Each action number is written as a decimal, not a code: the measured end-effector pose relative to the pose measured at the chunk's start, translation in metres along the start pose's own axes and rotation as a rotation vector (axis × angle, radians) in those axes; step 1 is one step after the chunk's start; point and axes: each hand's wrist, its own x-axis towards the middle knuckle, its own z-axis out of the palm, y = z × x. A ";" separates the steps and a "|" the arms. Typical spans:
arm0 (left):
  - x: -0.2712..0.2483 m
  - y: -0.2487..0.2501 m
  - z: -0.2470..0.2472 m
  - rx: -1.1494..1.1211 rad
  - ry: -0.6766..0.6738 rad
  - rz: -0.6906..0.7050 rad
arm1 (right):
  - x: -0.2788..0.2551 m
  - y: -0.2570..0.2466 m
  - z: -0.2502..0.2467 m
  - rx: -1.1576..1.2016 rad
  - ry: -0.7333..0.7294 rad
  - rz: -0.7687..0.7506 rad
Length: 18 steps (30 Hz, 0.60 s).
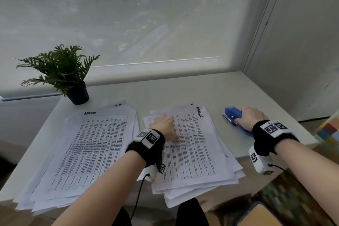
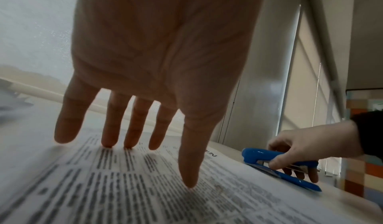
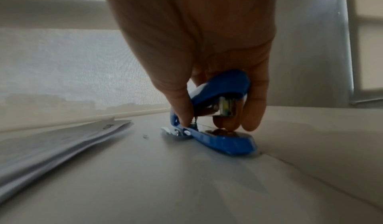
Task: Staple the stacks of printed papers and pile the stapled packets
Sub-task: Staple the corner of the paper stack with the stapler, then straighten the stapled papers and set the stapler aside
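Two piles of printed papers lie on the white table: a left pile headed "ADMIN" and a middle pile turned the other way. My left hand lies flat on the upper part of the middle pile, fingers straight and spread, tips touching the sheet. At the right, a blue stapler rests on the table. My right hand grips the stapler, thumb on one side and fingers on the other. From the left wrist the stapler shows just past the pile's edge.
A potted fern stands at the table's back left, just behind the left pile. A blinded window runs along the back, a wall closes the right side. The table's right edge is near the stapler. A tiny loose staple lies by the stapler.
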 end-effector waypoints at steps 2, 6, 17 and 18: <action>-0.002 -0.005 0.003 -0.017 -0.004 0.009 | -0.001 -0.001 0.001 -0.021 0.029 0.016; -0.004 -0.010 0.004 -0.045 0.018 0.027 | -0.005 -0.019 0.000 -0.215 0.196 -0.149; -0.004 -0.011 0.006 -0.047 0.033 0.017 | 0.003 -0.058 0.015 -0.361 0.131 -0.198; -0.004 -0.011 0.006 -0.043 0.031 0.017 | 0.002 -0.060 0.015 -0.375 0.124 -0.206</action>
